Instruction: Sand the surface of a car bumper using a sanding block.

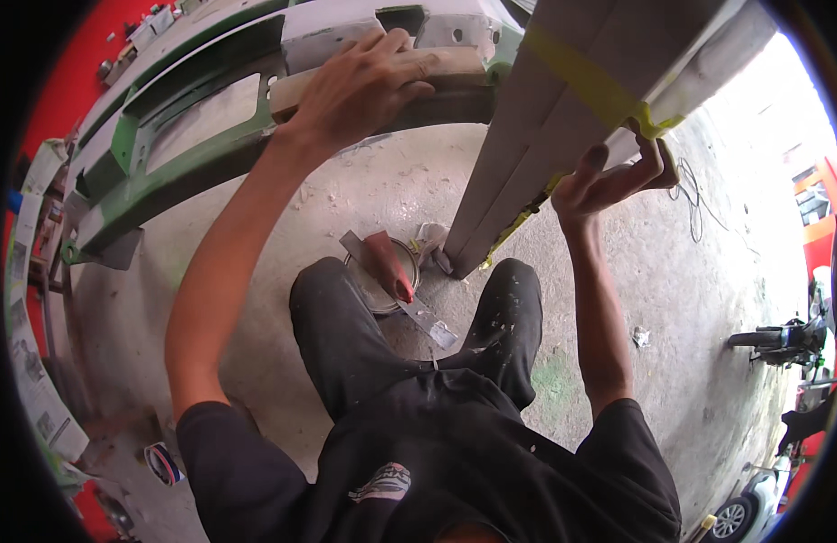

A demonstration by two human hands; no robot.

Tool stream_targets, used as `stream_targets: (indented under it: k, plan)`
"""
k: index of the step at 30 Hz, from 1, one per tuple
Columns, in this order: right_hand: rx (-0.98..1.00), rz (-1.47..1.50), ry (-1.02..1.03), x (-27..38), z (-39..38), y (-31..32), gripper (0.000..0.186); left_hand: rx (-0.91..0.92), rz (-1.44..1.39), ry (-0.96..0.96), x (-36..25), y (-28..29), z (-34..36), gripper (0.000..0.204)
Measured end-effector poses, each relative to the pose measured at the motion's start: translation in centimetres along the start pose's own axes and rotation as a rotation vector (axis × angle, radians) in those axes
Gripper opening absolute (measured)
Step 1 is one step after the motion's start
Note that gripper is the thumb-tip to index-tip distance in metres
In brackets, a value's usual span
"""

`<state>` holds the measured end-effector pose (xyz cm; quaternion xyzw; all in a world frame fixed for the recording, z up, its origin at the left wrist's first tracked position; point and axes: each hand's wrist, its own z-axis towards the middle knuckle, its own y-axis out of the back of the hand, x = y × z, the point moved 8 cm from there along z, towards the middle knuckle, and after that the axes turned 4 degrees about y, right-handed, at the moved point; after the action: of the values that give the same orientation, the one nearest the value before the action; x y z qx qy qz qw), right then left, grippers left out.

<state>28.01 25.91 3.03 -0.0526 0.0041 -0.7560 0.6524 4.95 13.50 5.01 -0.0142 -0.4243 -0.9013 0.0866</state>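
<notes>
My left hand [364,81] is closed over a long tan sanding block [450,68], which lies along the curved green and grey metal frame [192,176]. The fingers reach across the block's top. On the right, my right hand [608,181] is at the edge of a long grey panel [536,118], its thumb apart from its half-bent fingers. One fingertip meets the yellow masking tape [649,122] on that edge. The panel slants from the upper right down to the floor between my knees. What lies behind the fingers is hidden.
Between my knees, a round tin [382,303] carries a red tool [387,262] and a flat metal scraper [428,324]. Crumpled plastic [429,240] lies beside the panel's foot. A tape roll [163,463] is at lower left, a cable [694,204] and a motorcycle [785,339] at right.
</notes>
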Motion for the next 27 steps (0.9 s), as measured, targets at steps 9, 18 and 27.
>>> stream_targets:
  k: [9, 18, 27]
  plan:
    - [-0.07, 0.137, 0.018, -0.3, -0.4, -0.7, 0.053, -0.02, -0.015, -0.164, -0.3, 1.3, 0.6, 0.038]
    - [0.067, 0.084, 0.029, -1.2, -1.4, -0.7, 0.059, -0.016, -0.008, -0.181, -0.1, 2.5, -0.4, 0.037]
    - [0.022, 0.146, 0.175, -2.1, -2.5, -0.7, 0.054, 0.118, -0.107, -0.128, 2.7, 4.1, -3.0, 0.031]
